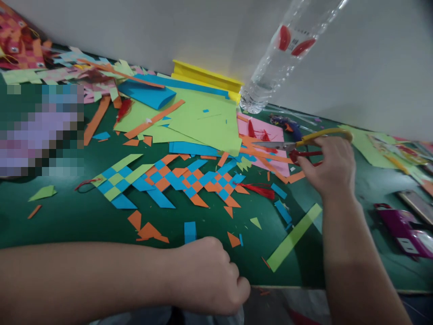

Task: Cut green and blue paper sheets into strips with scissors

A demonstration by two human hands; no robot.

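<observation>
My right hand (333,164) grips a pair of scissors (277,145) by the yellow and red handles. Their blades point left over orange strips and a pink sheet (282,131). Curled into a fist, my left hand (213,277) rests by the table's front edge; whatever its fingers may hold is hidden. Between the hands and the wall lies a woven paper fish chain (192,180) in blue, orange and green. It has a red tassel (259,190) at its right end and a red cord (84,184) at its left.
Green paper sheets (206,119) and a yellow tray-like piece (206,76) lie toward the wall. A clear plastic bottle (270,67) stands behind the pink sheet. Paper scraps (149,230) and a green strip (294,237) are scattered in front. A purple case (402,225) sits at the right.
</observation>
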